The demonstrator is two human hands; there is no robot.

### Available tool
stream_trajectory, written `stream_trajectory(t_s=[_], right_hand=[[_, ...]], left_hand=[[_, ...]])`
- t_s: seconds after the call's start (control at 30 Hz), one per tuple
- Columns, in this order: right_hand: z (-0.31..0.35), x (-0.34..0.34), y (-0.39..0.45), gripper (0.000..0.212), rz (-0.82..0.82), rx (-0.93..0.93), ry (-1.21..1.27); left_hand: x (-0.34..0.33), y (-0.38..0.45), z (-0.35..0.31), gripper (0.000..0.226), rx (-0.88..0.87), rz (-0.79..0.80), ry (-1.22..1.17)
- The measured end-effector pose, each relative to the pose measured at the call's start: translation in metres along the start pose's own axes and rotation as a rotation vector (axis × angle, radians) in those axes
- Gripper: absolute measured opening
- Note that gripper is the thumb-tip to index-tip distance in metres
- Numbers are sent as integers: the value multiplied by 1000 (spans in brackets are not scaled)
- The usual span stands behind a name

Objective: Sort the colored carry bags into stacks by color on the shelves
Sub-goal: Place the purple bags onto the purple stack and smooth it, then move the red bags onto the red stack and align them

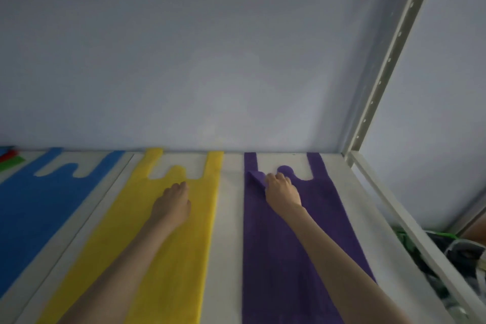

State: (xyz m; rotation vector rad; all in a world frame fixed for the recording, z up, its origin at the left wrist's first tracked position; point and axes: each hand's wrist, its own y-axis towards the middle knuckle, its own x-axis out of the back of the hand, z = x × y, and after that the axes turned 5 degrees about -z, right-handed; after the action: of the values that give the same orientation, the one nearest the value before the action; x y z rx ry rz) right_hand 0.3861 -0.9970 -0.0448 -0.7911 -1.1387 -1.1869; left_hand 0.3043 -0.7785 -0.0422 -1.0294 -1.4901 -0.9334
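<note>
Reaching across the white shelf (231, 218), the left hand (172, 204) rests on the yellow carry bag (157, 258), fingers curled under, grip unclear. At two o'clock, the right hand (282, 192) pinches the purple carry bag (289, 271) at a folded corner; flattening that fold, edges squared, would probably stack best.

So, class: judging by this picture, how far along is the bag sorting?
Done: blue bags, yellow bags and purple bags lie in separate places on the shelf. In hand: the right hand pinches a fold of the purple bags; the left hand rests on the yellow. Left: red and green pieces at far left look unsorted.
</note>
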Motion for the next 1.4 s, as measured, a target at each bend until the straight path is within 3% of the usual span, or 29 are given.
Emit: stream_trajectory(t_s=[0.23,0.4,0.57,0.7,1.0,1.4], right_hand=[[135,-30,-4,34,-5,33,12],[219,-41,-5,38,-3,89,-27],[299,-62,-2,37,28,174,-12],[367,-83,-7,38,66,222,13],[535,-134,-9,33,27,114,88],[698,-182,-32,31,169,160,302]], left_hand=[[42,10,126,27,-52,-20,48],[60,0,195,10,-9,-44,37],[57,-13,269,29,11,-32,-6],[61,-5,349,30,57,-33,-44],[80,21,523,35,6,-68,-4],[107,-18,694,40,407,-52,-10]])
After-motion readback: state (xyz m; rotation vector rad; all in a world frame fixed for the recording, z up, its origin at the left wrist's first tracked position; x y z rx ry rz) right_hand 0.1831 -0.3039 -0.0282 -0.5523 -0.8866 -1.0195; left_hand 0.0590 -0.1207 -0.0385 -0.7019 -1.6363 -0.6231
